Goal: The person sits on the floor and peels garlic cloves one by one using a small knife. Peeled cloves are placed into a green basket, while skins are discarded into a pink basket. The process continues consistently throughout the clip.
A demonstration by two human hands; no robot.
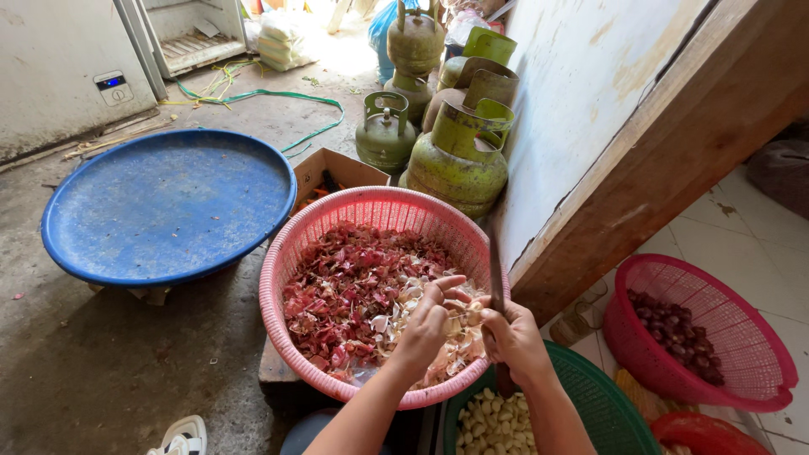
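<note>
My left hand (428, 322) pinches a small garlic clove (474, 310) over a pink basket (297, 244) filled with red and white peelings (354, 295). My right hand (514, 337) grips a knife (495, 274) with its dark blade pointing up, right beside the clove. Both hands hover above the basket's near right rim. Below them a green basket (602, 400) holds peeled garlic cloves (493, 425).
A second pink basket (742, 337) with dark red shallots (678, 333) sits on white tiles at the right. Several green gas cylinders (459, 160) stand behind, next to a cardboard box (337, 168). A big blue round tray (168, 202) lies left. A wooden beam (666, 160) slants at right.
</note>
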